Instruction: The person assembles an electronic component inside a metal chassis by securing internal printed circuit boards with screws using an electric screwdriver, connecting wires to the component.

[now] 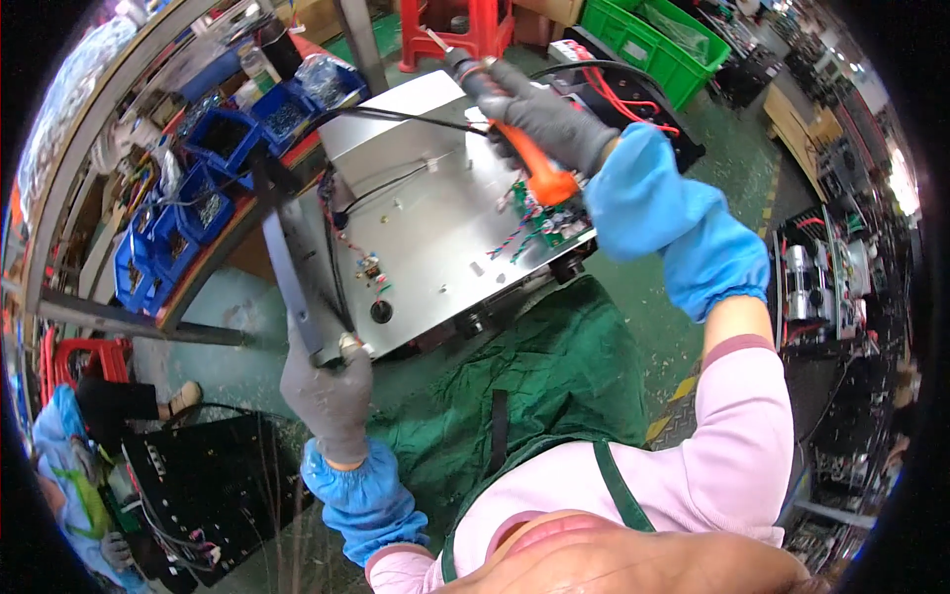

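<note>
Over the far right part of the chassis (445, 233), your right hand (552, 121), in a grey glove, is wrapped around the driver (550, 182). Your fingers close about its body, and its orange handle slants down above the green board (569, 226) at the chassis's right edge. Its tip points away from you, past the chassis's far edge and clear of the metal.

At the chassis's near left corner, your left hand (332, 388), gloved too, pinches the near end of a dark panel (287, 272) between thumb and fingers. The panel runs along the chassis's left side; you cannot tell from here whether it touches the metal all along.

The chassis lies before you, just beyond your green apron (554, 366). Toward its left sit a small board (370, 266) with coloured wires and, nearer you, a round hole (382, 312). A black cable (416, 116) arches over its far left part toward your right hand.

Left of the chassis are blue bins (205, 205) of small parts. Beyond it stands a red stool (409, 30), with a green crate (623, 45) farther right. Well to its near left, a co-worker's blue sleeve (59, 421) shows.
</note>
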{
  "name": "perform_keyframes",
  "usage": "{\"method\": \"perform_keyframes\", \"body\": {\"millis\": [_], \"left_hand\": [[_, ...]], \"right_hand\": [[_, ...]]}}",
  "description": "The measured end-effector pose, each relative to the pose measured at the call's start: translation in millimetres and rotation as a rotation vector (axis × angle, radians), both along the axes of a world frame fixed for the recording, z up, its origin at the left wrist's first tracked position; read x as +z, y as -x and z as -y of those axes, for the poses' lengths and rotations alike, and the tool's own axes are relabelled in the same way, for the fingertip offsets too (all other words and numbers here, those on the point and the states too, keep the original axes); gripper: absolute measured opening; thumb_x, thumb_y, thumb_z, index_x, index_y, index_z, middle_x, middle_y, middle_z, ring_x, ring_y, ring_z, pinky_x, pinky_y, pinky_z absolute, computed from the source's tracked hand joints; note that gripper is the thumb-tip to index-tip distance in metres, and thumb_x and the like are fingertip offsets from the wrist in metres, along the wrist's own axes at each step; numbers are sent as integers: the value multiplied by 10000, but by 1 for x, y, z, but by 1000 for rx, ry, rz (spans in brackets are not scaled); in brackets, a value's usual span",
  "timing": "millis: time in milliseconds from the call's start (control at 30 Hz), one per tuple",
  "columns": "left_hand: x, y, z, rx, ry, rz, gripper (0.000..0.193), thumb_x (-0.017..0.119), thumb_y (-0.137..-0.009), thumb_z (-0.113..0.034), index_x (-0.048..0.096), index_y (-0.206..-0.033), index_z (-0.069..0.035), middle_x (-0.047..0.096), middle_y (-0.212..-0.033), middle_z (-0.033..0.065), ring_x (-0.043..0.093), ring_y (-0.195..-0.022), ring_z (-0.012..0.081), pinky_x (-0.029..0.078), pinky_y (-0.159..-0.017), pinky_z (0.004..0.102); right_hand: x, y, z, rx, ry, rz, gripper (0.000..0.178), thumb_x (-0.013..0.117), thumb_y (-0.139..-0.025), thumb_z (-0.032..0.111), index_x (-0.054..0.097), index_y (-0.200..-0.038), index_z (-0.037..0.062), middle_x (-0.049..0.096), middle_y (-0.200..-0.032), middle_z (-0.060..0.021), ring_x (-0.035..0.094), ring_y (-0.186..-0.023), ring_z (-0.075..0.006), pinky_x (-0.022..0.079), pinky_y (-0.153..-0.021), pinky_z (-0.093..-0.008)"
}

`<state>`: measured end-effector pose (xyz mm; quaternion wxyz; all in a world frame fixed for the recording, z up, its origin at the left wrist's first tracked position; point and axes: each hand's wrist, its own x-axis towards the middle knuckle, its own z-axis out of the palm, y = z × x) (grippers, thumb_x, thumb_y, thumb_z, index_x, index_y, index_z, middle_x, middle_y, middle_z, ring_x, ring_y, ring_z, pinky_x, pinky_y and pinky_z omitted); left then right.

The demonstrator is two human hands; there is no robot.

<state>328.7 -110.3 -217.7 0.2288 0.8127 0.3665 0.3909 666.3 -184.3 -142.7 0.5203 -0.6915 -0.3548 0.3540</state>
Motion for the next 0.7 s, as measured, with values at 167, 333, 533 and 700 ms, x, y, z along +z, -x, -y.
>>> {"method": "perform_keyframes", "body": {"millis": [167, 333, 533, 700], "left_hand": [[6, 20, -12, 26, 43, 8, 572, 625, -711, -41, 518, -1271, 7, 650, -861, 185, 669, -746, 300, 528, -693, 348], [39, 40, -10, -35, 175, 179, 600, 612, -709, -39, 487, -1289, 45, 665, -959, 138, 660, -811, 227, 505, -709, 302], [95, 29, -33, -216, 340, 378, 696, 572, -804, -488, 531, -1233, 59, 607, -1014, 79, 425, -651, 39, 312, -562, 189], [109, 7, -70, -559, 813, 555, 622, 604, -847, -543, 545, -1194, -30, 579, -824, -31, 464, -603, 53, 312, -507, 169]], "right_hand": [[-11, 49, -26, 40, -140, -100, 687, 590, -906, 292, 224, -1485, 246, 576, -867, -76, 598, -660, -149, 528, -542, -297], [13, 60, -43, 123, -213, 257, 791, 650, -836, 286, 244, -1437, -31, 527, -1225, -198, 541, -1063, -223, 434, -918, -319], [56, 120, -33, 468, -324, 538, 811, 698, -756, 145, 258, -1430, 45, 547, -1023, -88, 567, -861, -159, 483, -784, -306], [74, 160, -62, 604, -532, 862, 777, 731, -712, 242, 319, -1324, -3, 629, -897, -234, 639, -847, -409, 516, -744, -434]]}}
